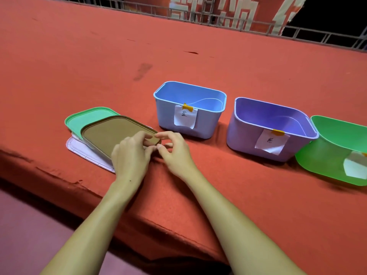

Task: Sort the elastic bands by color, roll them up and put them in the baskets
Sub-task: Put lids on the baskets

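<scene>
Three open baskets stand in a row on the red cloth: a blue basket (210,96), a purple basket (297,116) and a green basket (325,161) cut off at the right edge. Each carries a white paper label. No elastic bands are in view. My left hand (131,155) grips the near right corner of a brown lid (113,132), fingers curled over its edge. My right hand (174,151) meets it at the same corner, with forefinger and thumb curled around the lid's tip.
The brown lid lies on top of a green lid (83,118) and a pale lilac lid (85,149), left of the blue basket. The table's front edge (139,219) runs diagonally under my forearms. A metal railing (218,16) borders the far side.
</scene>
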{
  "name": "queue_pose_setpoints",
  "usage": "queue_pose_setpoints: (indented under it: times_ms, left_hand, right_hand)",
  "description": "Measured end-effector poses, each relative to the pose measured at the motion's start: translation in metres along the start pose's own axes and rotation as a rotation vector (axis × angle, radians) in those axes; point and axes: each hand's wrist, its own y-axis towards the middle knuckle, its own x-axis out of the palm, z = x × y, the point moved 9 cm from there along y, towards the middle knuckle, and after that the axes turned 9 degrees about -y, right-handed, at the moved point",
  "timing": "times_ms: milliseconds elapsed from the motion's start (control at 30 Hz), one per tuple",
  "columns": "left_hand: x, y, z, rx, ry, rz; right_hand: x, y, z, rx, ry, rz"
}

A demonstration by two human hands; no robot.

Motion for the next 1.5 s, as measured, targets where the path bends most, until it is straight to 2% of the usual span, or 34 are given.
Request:
queue_pose_setpoints:
  times_ms: [133,300,467,633,900,1033,1200,1333,1500]
  left_hand:
    - [-0.012,-0.003,0.032,0.098,0.051,0.065]
    - [-0.020,-0.004,0.083,0.277,0.071,0.081]
    - [-0.029,-0.013,0.144,0.506,0.042,0.135]
    - [-0.032,-0.014,0.183,0.475,-0.089,0.184]
    - [0.049,-0.035,0.241,0.381,-0.415,-0.114]
    - [0.103,-0.059,0.277,0.345,-0.486,-0.271]
    - [0.176,-0.106,0.349,0.380,-0.553,-0.466]
    - [0.213,-0.147,0.416,0.398,-0.584,-0.515]
    - [0.255,-0.195,0.490,0.488,-0.594,-0.555]
  right_hand:
    - [-0.023,-0.001,-0.004,-0.074,-0.079,-0.029]
    - [-0.074,-0.013,-0.013,-0.185,-0.177,0.173]
    - [-0.134,-0.030,-0.025,-0.189,0.019,0.263]
    - [-0.196,-0.055,-0.004,-0.105,0.093,0.372]
    - [-0.326,-0.123,0.052,0.022,0.254,0.644]
    - [-0.402,-0.169,0.093,0.138,0.381,0.816]
    - [-0.489,-0.232,0.135,0.210,0.526,1.014]
    - [-0.556,-0.282,0.156,0.218,0.447,1.110]
    - [-0.628,-0.348,0.171,0.238,0.223,1.198]
